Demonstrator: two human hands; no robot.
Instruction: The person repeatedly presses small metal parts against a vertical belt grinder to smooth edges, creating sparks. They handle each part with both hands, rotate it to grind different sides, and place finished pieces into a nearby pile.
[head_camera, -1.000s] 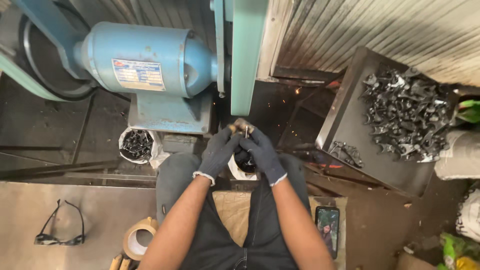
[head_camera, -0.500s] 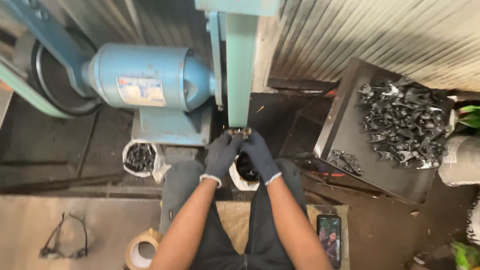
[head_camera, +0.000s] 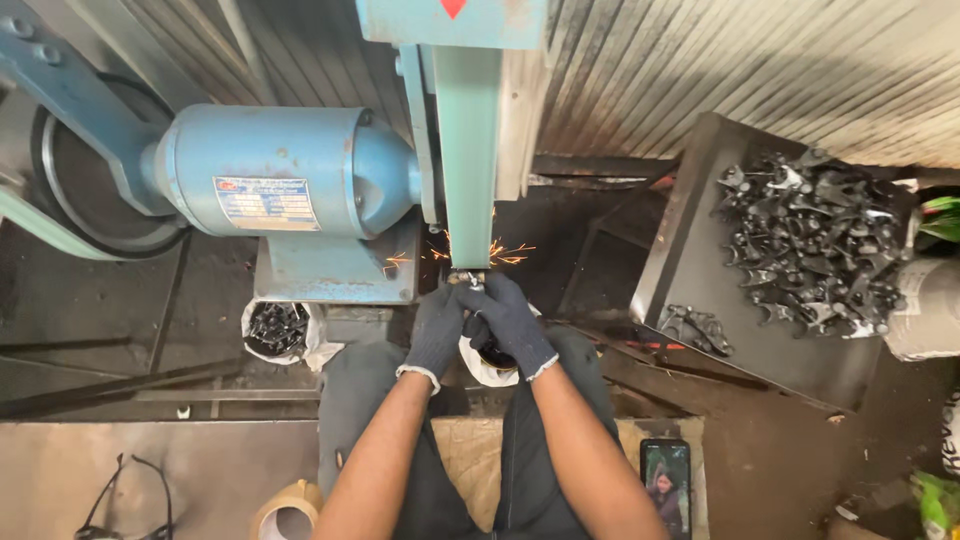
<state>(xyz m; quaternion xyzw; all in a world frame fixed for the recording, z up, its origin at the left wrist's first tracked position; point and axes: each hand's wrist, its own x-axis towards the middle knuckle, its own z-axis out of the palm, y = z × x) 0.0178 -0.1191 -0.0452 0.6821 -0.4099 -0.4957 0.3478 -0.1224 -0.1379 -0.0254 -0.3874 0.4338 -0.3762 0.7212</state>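
Note:
My left hand (head_camera: 436, 328) and my right hand (head_camera: 508, 318), both in dark gloves, together grip a small metal part (head_camera: 472, 283). The part is pressed against the lower end of a teal grinding belt (head_camera: 470, 150), and orange sparks (head_camera: 480, 252) fly out around it. Most of the part is hidden by my fingers. A blue motor (head_camera: 285, 175) sits just left of the belt. A white container (head_camera: 480, 365) sits below my hands, between my knees.
A black tray (head_camera: 700, 250) at the right holds a heap of several dark metal parts (head_camera: 815, 245). A white bag of dark pieces (head_camera: 278, 330) stands at the left. A phone (head_camera: 666, 485), a tape roll (head_camera: 285, 515) and glasses (head_camera: 125, 500) lie near me.
The part now touches the belt and sparks have appeared. The view has moved in closer to the machine, and my hands have stayed together on the part.

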